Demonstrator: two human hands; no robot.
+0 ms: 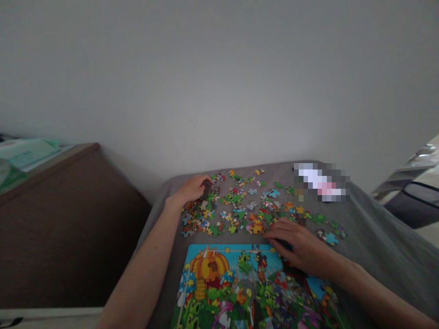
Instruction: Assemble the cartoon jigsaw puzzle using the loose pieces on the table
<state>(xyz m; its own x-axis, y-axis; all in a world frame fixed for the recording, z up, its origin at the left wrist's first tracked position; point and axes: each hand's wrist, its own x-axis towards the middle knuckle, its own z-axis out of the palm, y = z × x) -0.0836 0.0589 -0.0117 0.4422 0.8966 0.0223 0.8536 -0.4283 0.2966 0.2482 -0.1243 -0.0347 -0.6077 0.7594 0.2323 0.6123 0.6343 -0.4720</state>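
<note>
Orange puzzle piece (257, 228) (contact unclear) just beside the right grip (295, 242)

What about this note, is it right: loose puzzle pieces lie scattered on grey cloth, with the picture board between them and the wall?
Not quite: the head view shows the picture board on the near side of the loose puzzle pieces, not between them and the wall. They do lie scattered on grey cloth.
</note>
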